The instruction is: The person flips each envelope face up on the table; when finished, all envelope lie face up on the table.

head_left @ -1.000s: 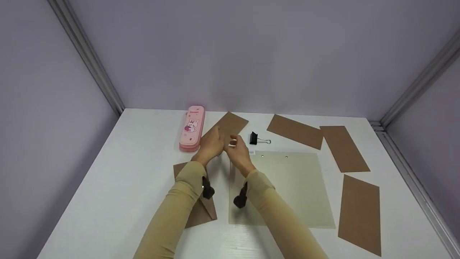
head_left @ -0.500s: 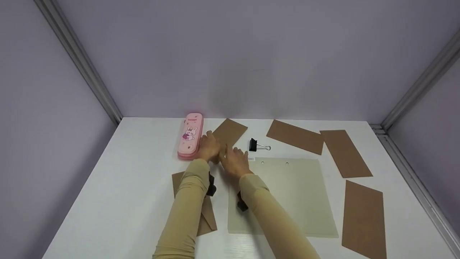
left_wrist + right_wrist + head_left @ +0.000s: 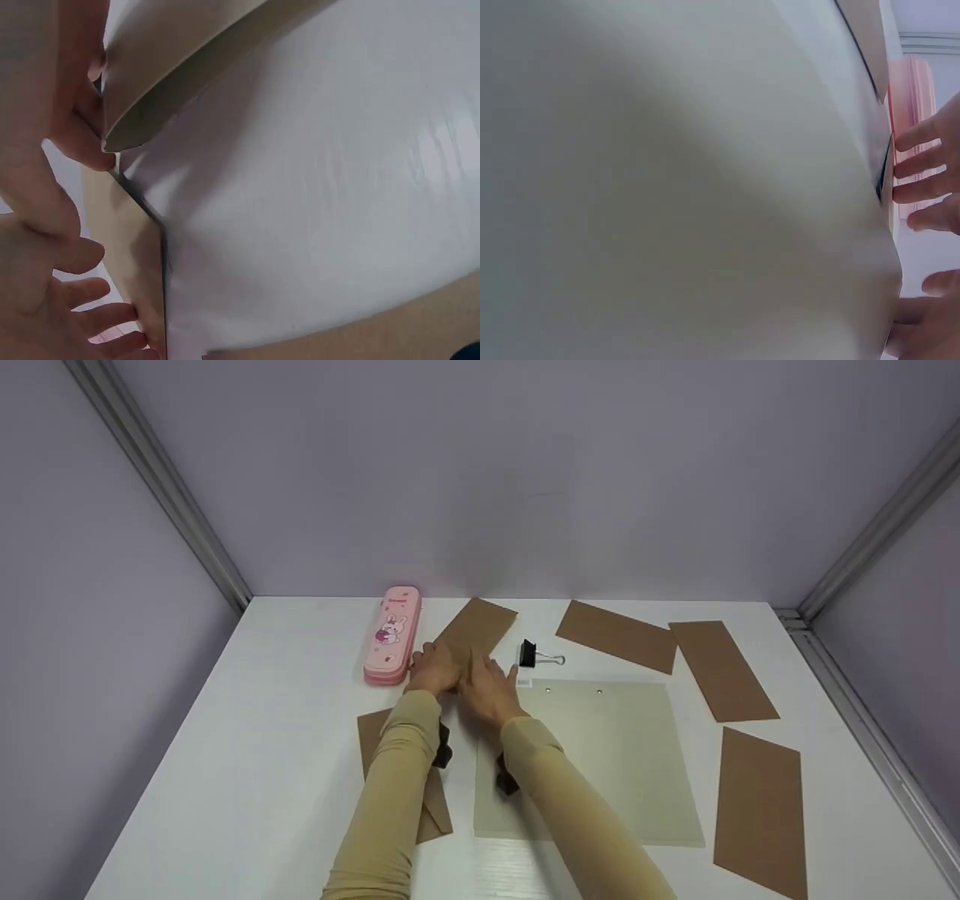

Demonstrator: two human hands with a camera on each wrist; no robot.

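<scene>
My left hand [image 3: 435, 667] and right hand [image 3: 487, 690] rest side by side on the near end of a brown paper envelope [image 3: 484, 622]. In the left wrist view, the left fingers [image 3: 101, 315] lie straight along the envelope's edge [image 3: 127, 240]. Higher in that view, the right hand [image 3: 79, 112] is close to the curled-up corner of a pale grey-green folder [image 3: 187, 45]. The right wrist view is mostly filled by this folder [image 3: 690, 210]. In the head view, the right fingers are extended over the envelope, and its near end is hidden beneath both hands.
A pink pencil case [image 3: 392, 637] stands just left of the left hand. To the right lies a black binder clip [image 3: 528, 654]. Another brown envelope [image 3: 375, 735] is partly under the left forearm. Several brown pieces [image 3: 619, 636] lie along the back and right.
Both hands have come down from a raised position over the envelope, and their fingers have spread onto it. In the last half second they have barely moved.
</scene>
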